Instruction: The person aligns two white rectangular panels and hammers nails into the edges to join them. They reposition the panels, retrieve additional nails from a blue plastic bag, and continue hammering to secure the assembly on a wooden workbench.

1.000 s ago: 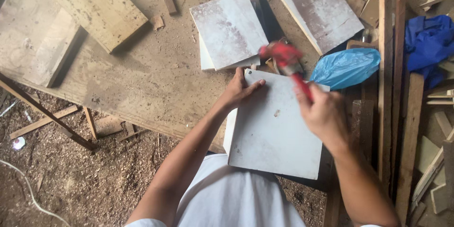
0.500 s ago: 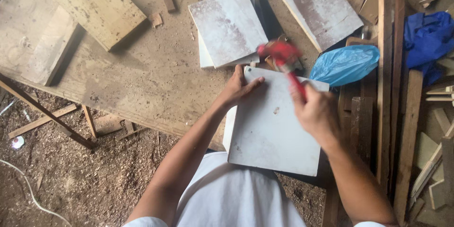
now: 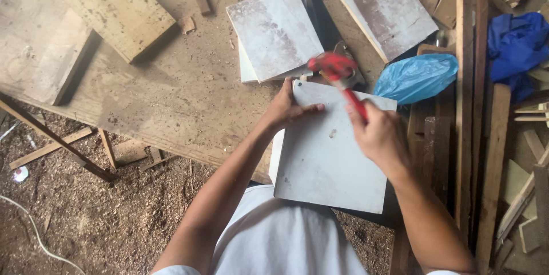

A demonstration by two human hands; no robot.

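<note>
Since half a second ago, the red hammer (image 3: 338,74) is sitting a little lower and nearer the panel's far edge. The right hand (image 3: 380,136) is closing fully around its one red handle. Just left of that grip, the left hand (image 3: 286,107) is pressing fingers flat on one white square panel (image 3: 329,155), gripping nothing. Beyond the grip two stacked white boards (image 3: 274,32) are lying; to its right, one light blue bag (image 3: 416,76) and one dark blue cloth (image 3: 517,43).
</note>
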